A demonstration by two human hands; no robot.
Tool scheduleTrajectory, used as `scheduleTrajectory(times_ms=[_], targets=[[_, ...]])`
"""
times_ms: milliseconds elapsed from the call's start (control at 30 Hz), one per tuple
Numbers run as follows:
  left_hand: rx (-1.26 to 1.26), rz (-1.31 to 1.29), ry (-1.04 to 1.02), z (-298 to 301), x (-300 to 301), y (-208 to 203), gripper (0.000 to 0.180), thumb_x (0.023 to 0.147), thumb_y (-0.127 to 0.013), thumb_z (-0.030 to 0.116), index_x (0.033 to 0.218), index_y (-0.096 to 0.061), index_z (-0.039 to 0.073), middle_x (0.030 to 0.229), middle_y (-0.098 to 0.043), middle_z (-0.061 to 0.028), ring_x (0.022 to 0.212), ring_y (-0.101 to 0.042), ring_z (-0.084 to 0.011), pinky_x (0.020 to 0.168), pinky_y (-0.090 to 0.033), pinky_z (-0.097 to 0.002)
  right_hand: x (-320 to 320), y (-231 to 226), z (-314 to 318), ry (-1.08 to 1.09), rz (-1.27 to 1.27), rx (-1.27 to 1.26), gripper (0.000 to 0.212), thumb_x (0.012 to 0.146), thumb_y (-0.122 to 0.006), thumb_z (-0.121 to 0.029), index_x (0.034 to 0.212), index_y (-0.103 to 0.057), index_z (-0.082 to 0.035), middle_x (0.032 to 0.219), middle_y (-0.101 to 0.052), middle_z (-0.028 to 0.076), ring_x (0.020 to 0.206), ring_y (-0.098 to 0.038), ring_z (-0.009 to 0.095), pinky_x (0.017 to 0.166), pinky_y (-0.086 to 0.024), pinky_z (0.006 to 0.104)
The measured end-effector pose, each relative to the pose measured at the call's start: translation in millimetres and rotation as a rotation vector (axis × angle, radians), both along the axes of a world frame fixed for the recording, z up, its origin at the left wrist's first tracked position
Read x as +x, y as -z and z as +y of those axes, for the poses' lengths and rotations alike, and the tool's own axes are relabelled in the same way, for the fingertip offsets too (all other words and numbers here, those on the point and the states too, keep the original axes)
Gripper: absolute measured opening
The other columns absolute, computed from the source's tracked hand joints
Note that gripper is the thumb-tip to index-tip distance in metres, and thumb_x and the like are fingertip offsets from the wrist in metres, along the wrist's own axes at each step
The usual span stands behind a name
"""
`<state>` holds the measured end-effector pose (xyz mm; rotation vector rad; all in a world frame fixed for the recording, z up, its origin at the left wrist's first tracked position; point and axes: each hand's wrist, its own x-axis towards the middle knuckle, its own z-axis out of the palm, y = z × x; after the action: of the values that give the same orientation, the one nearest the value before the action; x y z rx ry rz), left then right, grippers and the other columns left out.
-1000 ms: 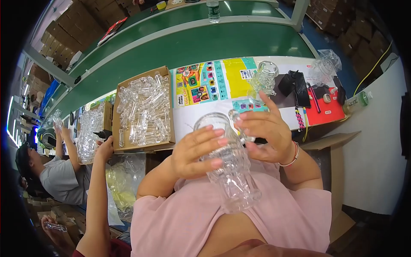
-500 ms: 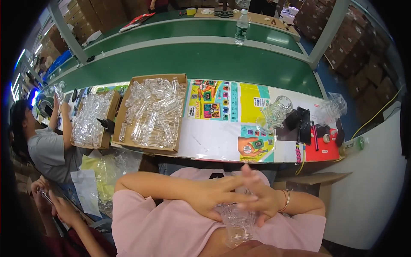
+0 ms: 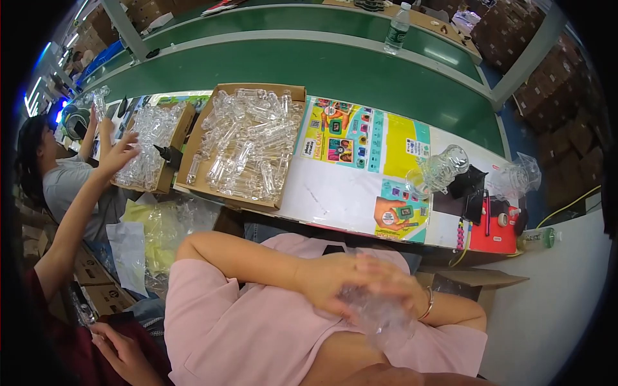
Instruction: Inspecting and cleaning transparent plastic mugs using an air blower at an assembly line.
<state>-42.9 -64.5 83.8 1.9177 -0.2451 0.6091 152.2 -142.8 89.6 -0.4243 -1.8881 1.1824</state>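
Close to my chest, a clear glass-like vessel sits between my hands, smeared by motion. My left hand wraps round its upper end from the left. From the other side, my right hand closes over it, fingers overlapping the left ones and blurred. The vessel's wider lower end hangs tilted below the fingers. A similar clear vessel lies on the table past my hands, beside a black box-like holder.
A cardboard box of clear tubes stands on the table; a smaller box is left of it. Two co-workers are at my left, one arm reaching toward the smaller box. A water bottle stands behind; a red sheet lies at right.
The view has shifted, so the table sits higher and further right. My hands have closed together over the vessel, whose lower end has swung right. A co-worker's arm has reached forward.
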Motion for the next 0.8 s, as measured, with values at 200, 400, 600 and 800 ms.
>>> scheduleTrajectory(times_ms=[200,400,600,800], targets=[[-1.098,0.170,-0.219,12,4,36,0.057,0.075,-0.069,0.016,0.122,-0.041,0.003,0.122,-0.045,-0.0080,0.117,-0.041,-0.0222,0.093,-0.038,-0.0354,-5,8,25,0.326,0.593,-0.874,0.058,0.092,-0.028,-0.046,0.129,-0.035,-0.002,0.126,-0.043,0.016,0.113,-0.045,0.023,0.094,-0.036,0.0341],[-1.234,0.266,-0.104,-1,-4,78,0.073,0.073,-0.068,0.004,0.133,-0.026,0.004,0.127,-0.042,-0.0087,0.117,-0.042,-0.0190,0.092,-0.041,-0.0339,3,67,3,0.509,0.178,-0.686,0.058,0.095,-0.024,-0.038,0.134,-0.020,0.004,0.138,-0.027,0.015,0.124,-0.031,0.021,0.102,-0.024,0.0351],[-1.194,0.293,-0.486,79,5,18,0.076,0.072,-0.069,0.003,0.130,-0.019,0.008,0.117,-0.051,-0.0133,0.103,-0.054,-0.0223,0.081,-0.048,-0.0354,14,49,9,0.717,0.166,-0.309,0.058,0.093,-0.034,-0.037,0.133,-0.020,0.003,0.139,-0.022,0.017,0.125,-0.031,0.027,0.102,-0.024,0.0385],[-1.098,0.299,-0.668,238,46,-11,0.046,0.077,-0.066,0.018,0.115,-0.044,0.004,0.103,-0.057,-0.0103,0.092,-0.057,-0.0196,0.081,-0.046,-0.0349,23,48,-2,0.904,0.106,-0.231,0.041,0.090,-0.043,-0.018,0.124,-0.034,0.002,0.133,-0.029,0.017,0.116,-0.042,0.026,0.095,-0.037,0.0360]])
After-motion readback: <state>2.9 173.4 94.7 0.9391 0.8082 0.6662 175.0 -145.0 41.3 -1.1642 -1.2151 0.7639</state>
